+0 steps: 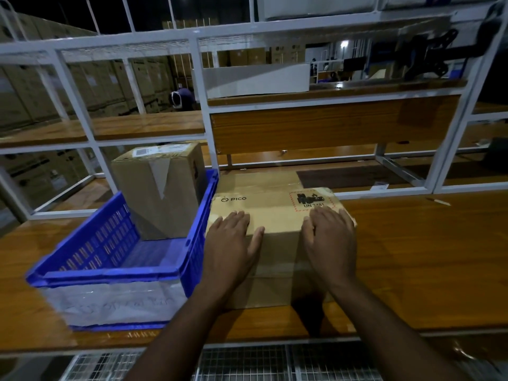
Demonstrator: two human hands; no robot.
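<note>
A brown cardboard box printed PICO (277,213) lies on the wooden table, just right of a blue plastic crate (110,273). My left hand (233,243) rests flat over the box's near top edge on the left, fingers straight. My right hand (330,237) lies flat on the top at the right, below a red-framed UN 3481 label (313,200). A second cardboard box (162,188) with a white label and tape stands upright inside the crate at its far end.
The wooden table (426,257) stretches to the right. A white metal frame (200,92) with wooden shelves rises behind the boxes. A small pen-like item (438,201) lies on the table at the right. Wire mesh (247,364) runs below the near edge.
</note>
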